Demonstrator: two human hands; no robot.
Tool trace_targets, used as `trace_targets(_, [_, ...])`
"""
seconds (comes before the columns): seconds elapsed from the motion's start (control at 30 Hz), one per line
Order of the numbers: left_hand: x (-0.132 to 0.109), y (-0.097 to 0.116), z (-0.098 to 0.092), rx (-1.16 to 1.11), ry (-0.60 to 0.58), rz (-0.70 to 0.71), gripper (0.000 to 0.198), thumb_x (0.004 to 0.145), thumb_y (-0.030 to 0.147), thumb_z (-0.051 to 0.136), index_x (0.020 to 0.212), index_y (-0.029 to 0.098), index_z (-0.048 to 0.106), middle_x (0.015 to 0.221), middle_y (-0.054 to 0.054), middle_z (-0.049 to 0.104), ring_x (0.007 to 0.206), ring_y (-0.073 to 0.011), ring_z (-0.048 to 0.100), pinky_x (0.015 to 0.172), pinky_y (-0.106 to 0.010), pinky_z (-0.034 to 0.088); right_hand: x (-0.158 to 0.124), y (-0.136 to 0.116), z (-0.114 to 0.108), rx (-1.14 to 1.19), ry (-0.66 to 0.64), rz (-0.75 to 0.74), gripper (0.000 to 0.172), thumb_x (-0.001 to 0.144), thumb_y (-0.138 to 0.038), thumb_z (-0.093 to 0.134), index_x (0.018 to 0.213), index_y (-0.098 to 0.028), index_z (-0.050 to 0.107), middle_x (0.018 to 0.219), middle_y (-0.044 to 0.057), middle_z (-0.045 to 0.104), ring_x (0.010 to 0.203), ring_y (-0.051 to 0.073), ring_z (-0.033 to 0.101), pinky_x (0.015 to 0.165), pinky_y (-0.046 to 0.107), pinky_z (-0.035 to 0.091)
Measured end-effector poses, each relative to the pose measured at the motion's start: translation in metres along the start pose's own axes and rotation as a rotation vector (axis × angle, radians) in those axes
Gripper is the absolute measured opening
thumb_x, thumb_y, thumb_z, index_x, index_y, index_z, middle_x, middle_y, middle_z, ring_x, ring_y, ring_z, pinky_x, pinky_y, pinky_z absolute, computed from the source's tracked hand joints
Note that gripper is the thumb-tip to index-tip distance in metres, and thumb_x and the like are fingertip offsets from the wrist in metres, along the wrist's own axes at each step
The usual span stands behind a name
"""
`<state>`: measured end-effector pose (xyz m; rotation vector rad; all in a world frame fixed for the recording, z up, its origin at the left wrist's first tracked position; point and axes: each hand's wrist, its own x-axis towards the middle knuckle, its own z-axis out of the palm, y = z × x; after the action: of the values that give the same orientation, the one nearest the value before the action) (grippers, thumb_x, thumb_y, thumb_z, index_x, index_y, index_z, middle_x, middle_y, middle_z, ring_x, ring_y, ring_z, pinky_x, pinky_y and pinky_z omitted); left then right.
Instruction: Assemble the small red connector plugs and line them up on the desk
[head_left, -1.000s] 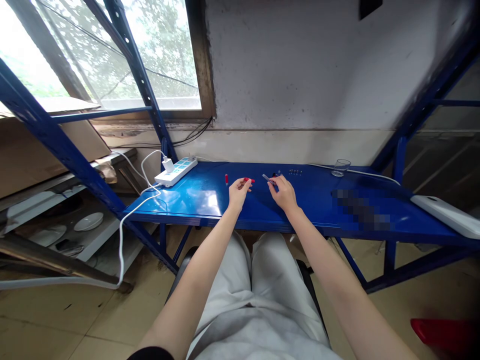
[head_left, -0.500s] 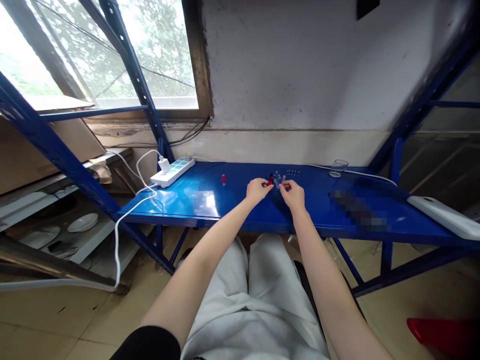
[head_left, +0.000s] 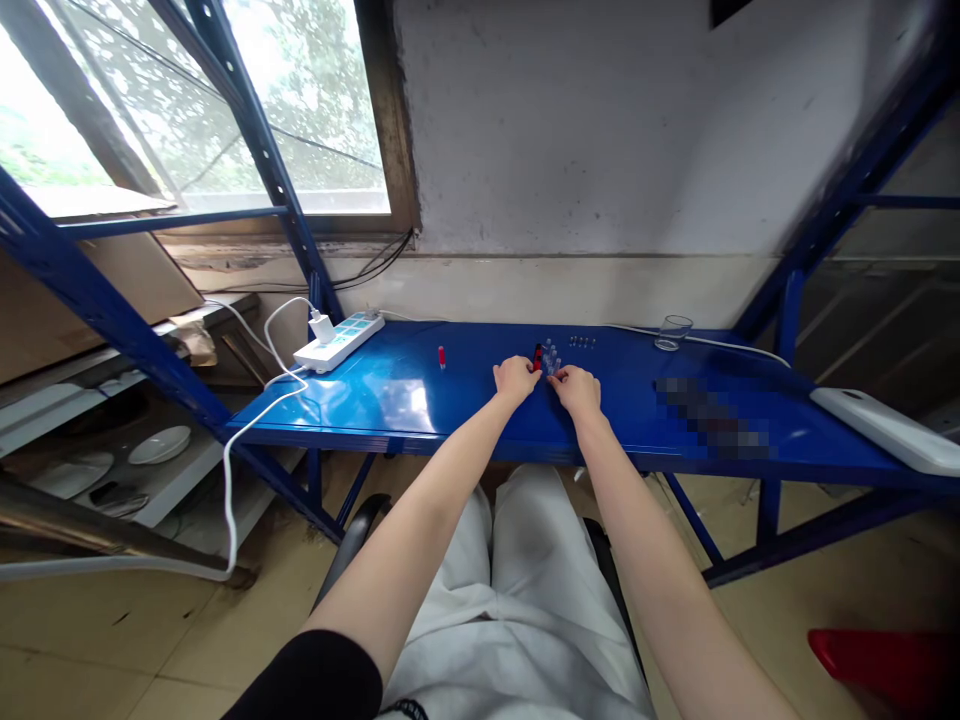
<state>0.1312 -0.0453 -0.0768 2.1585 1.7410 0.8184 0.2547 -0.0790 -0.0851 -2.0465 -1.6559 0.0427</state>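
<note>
Hands rested low on blue shelf (head_left: 420,400), probably to steady fine work. Left hand (head_left: 516,378) pinched red piece (head_left: 537,356) beside clear pieces (head_left: 553,356), which sat clustered between both hands within easy reach. Right hand (head_left: 577,386) was curled; grip couldn't be told.

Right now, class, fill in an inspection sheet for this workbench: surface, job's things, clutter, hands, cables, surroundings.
Surface: blue metal shelf, glossy, used as a bench.
Job's things: small clear pieces in a cluster, with a red piece beside them.
Clutter: a lone red part, a row of small dark bits, a glass, a white flat device.
Hands: left hand and right hand are at the cluster; grip too small to tell.
Cables: power strip, with a white cable hanging to the floor.
Surroundings: window, plates on a low shelf, red thing on the floor.
</note>
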Motion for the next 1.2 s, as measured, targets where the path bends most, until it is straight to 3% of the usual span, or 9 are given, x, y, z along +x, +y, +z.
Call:
trace_targets(0.47, [0.001, -0.002, 0.002, -0.032, 0.013, -0.030, 0.021, 0.068, 0.039, 0.067, 0.070, 0.018, 0.065, 0.083, -0.010, 0.067, 0.088, -0.0271, 0.059, 0.087, -0.045, 0.034, 0.007, 0.007, 0.011, 0.042, 0.071, -0.013, 0.018, 0.075, -0.037, 0.057, 0.072, -0.020, 0.064, 0.074, 0.008, 0.067, 0.073, 0.023, 0.061, 0.063, 0.033, 0.039])
trace_targets(0.53, [0.005, -0.008, -0.008, -0.045, -0.017, -0.028, 0.026, 0.064, 0.042, 0.070, 0.071, 0.018, 0.065, 0.082, -0.009, 0.066, 0.087, -0.0274, 0.059, 0.086, -0.044, 0.034, 0.006, 0.006, 0.011, 0.042, 0.063, -0.007, 0.019, 0.075, -0.038, 0.058, 0.073, -0.020, 0.063, 0.073, 0.008, 0.066, 0.072, 0.023, 0.061, 0.065, 0.033, 0.039])
trace_targets(0.63, [0.015, -0.021, -0.040, -0.007, 0.011, 0.035, 0.027, 0.065, 0.042, 0.069, 0.077, 0.018, 0.065, 0.079, -0.007, 0.065, 0.085, -0.0255, 0.059, 0.085, -0.040, 0.035, 0.004, 0.005, 0.009, 0.056, 0.062, 0.006, 0.023, 0.075, -0.042, 0.056, 0.076, -0.019, 0.061, 0.072, 0.008, 0.065, 0.071, 0.022, 0.060, 0.067, 0.034, 0.039])
trace_targets(0.7, [0.022, -0.032, -0.067, 0.052, 0.112, 0.090, 0.025, 0.073, 0.041, 0.062, 0.082, 0.018, 0.065, 0.081, -0.008, 0.064, 0.086, -0.0241, 0.058, 0.083, -0.037, 0.036, 0.001, 0.003, 0.006, 0.084, 0.092, -0.001, 0.027, 0.077, -0.044, 0.053, 0.082, -0.019, 0.060, 0.074, 0.008, 0.065, 0.070, 0.022, 0.059, 0.068, 0.034, 0.038])
trace_targets(0.8, [0.029, -0.053, -0.107, 0.221, 0.281, 0.228, 0.026, 0.084, 0.033, 0.047, 0.098, 0.016, 0.061, 0.099, -0.013, 0.060, 0.098, -0.0260, 0.052, 0.085, -0.037, 0.034, -0.005, 0.000, 0.002, 0.150, 0.200, -0.034, 0.029, 0.081, -0.043, 0.046, 0.087, -0.017, 0.058, 0.075, 0.007, 0.064, 0.069, 0.021, 0.058, 0.066, 0.033, 0.037])
trace_targets(0.87, [0.029, -0.068, -0.123, 0.365, 0.278, 0.310, 0.030, 0.088, 0.030, 0.039, 0.105, 0.015, 0.058, 0.108, -0.015, 0.056, 0.105, -0.0282, 0.048, 0.087, -0.039, 0.032, -0.009, -0.002, -0.002, 0.201, 0.276, -0.051, 0.028, 0.082, -0.042, 0.043, 0.085, -0.017, 0.057, 0.072, 0.006, 0.062, 0.066, 0.020, 0.055, 0.065, 0.031, 0.036])
trace_targets(1.0, [0.022, -0.096, -0.130, 0.533, 0.124, 0.340, 0.036, 0.090, 0.032, 0.031, 0.114, 0.018, 0.054, 0.112, -0.016, 0.053, 0.106, -0.0287, 0.047, 0.087, -0.040, 0.030, -0.014, -0.007, -0.008, 0.272, 0.371, -0.095, 0.023, 0.083, -0.036, 0.040, 0.079, -0.018, 0.054, 0.067, 0.005, 0.058, 0.061, 0.018, 0.051, 0.062, 0.029, 0.034])
trace_targets(1.2, [0.013, -0.110, -0.114, 0.574, 0.089, 0.307, 0.042, 0.092, 0.037, 0.022, 0.117, 0.018, 0.051, 0.107, -0.015, 0.057, 0.100, -0.0266, 0.052, 0.083, -0.036, 0.032, -0.014, -0.006, -0.007, 0.294, 0.409, -0.152, 0.021, 0.083, -0.032, 0.039, 0.078, -0.018, 0.054, 0.065, 0.004, 0.056, 0.059, 0.016, 0.049, 0.060, 0.029, 0.033])
